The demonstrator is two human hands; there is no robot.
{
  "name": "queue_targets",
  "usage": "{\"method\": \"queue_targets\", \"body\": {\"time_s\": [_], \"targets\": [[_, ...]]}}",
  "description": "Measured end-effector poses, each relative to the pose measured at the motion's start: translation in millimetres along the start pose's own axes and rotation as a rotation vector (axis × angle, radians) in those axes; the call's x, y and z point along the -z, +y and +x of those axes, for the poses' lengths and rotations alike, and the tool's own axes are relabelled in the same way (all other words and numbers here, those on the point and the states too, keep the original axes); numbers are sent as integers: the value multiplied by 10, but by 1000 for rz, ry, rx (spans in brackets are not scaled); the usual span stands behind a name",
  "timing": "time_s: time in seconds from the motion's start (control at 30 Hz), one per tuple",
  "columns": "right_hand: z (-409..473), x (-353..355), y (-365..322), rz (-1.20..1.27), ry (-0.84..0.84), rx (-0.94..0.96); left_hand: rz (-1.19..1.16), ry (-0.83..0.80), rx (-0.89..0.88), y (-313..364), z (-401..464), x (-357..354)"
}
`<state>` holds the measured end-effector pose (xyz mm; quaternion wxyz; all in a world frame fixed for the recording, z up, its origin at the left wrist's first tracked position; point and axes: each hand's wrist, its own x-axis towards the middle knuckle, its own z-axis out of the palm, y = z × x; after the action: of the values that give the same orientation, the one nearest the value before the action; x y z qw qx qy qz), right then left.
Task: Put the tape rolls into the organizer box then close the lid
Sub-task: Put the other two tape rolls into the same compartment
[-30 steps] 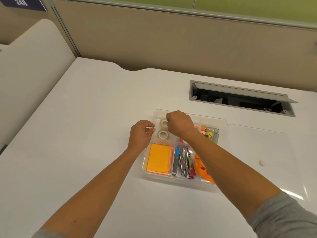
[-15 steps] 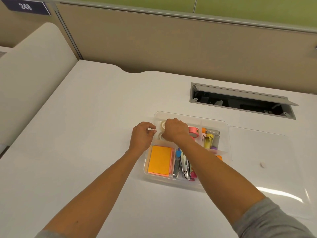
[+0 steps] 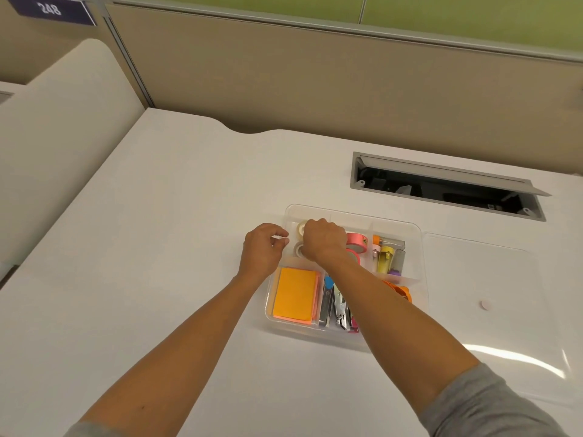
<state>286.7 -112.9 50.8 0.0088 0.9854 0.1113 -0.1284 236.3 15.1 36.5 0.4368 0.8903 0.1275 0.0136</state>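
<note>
A clear organizer box [image 3: 421, 247] sits mid-desk. Two white tape rolls [image 3: 300, 229] lie in its back-left compartment, and two pink tape rolls [image 3: 358, 241] lie in the compartment to their right. My right hand [image 3: 323, 239] hangs over the white rolls with its fingers curled down onto the nearer one [image 3: 299, 249]; the fingertips are hidden. At the box's left wall, my left hand [image 3: 263, 249] pinches the rim with curled fingers. The clear lid [image 3: 473, 272] lies flat on the desk just right of the box.
The box also holds orange sticky notes [image 3: 295, 298], staplers [image 3: 336, 307], small vials [image 3: 386, 257] and an orange item [image 3: 400, 291]. An open cable hatch [image 3: 441, 187] is set into the desk behind. A beige partition closes the far edge.
My right hand has drawn back toward me from the far white roll onto the nearer one, uncovering the pink rolls. The left hand has stayed at the box's left rim.
</note>
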Motion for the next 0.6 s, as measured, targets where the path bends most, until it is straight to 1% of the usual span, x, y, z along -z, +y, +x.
{"method": "queue_targets", "body": {"time_s": [0.4,0.6], "targets": [[-2,-19,-4,6,9,5,0,-4,8,26,-15,18],[-39,40,73,156,-22,-9,-1,0,10,33,-21,25]]}}
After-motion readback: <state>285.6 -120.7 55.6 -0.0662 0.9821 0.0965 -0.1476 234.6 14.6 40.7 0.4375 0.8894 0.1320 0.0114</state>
